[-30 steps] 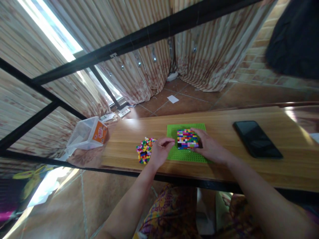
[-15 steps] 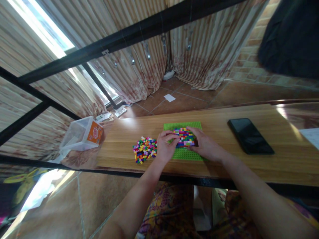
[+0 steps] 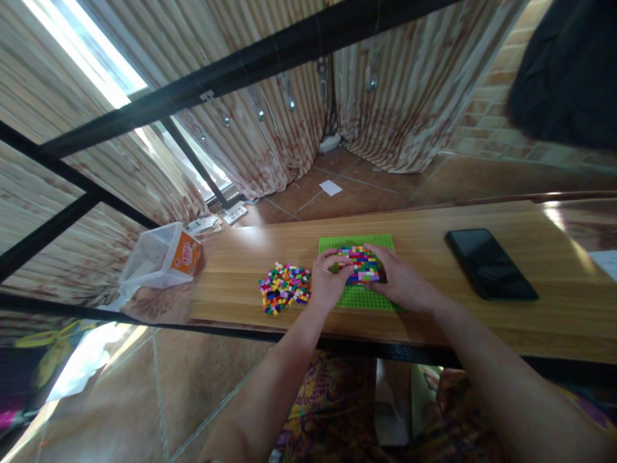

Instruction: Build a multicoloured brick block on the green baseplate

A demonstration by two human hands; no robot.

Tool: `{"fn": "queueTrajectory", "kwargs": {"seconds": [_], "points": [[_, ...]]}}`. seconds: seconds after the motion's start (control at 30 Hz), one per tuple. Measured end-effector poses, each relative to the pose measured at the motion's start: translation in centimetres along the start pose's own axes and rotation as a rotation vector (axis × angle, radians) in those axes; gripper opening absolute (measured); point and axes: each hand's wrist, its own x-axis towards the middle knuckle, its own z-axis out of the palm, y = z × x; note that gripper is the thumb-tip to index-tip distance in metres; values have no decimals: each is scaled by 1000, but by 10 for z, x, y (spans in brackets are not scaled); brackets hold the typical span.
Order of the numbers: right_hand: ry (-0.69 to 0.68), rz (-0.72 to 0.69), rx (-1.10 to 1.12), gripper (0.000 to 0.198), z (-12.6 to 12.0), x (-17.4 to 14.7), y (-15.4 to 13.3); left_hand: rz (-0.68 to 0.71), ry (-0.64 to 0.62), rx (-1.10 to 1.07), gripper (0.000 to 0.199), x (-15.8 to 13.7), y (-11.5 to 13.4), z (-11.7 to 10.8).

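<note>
A block of small multicoloured toy bricks (image 3: 365, 263) sits over the green studded baseplate (image 3: 364, 299) on the wooden table. My right hand (image 3: 402, 281) holds the block at its right side, thumb at the near edge and fingers at the far edge. My left hand (image 3: 328, 283) is over the block's left part, thumb and forefinger pinched together. Whatever is between those fingertips is too small to make out. The left hand hides the block's left end. Just left of this hand lies a loose pile of toy bricks (image 3: 284, 287) in many colours.
A black smartphone (image 3: 490, 263) lies on the table (image 3: 414, 328) to the right. Off the left end is a clear plastic box (image 3: 154, 260) with an orange label. A black metal rail (image 3: 260, 61) crosses in front of striped curtains (image 3: 385, 122).
My left hand has shifted slightly to the right over the block, its fingers still pinched. My right hand keeps its hold. The whole view has moved a little.
</note>
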Motion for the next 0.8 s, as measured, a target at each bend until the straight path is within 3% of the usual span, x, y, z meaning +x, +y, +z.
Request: {"fn": "queueTrajectory", "kwargs": {"seconds": [0.6, 0.8], "points": [[9, -3, 5, 82, 5, -1, 6, -154, -11, -97, 15, 3, 8, 5], [18, -16, 10, 78, 4, -1, 9, 5, 35, 24, 16, -4, 8, -10]]}}
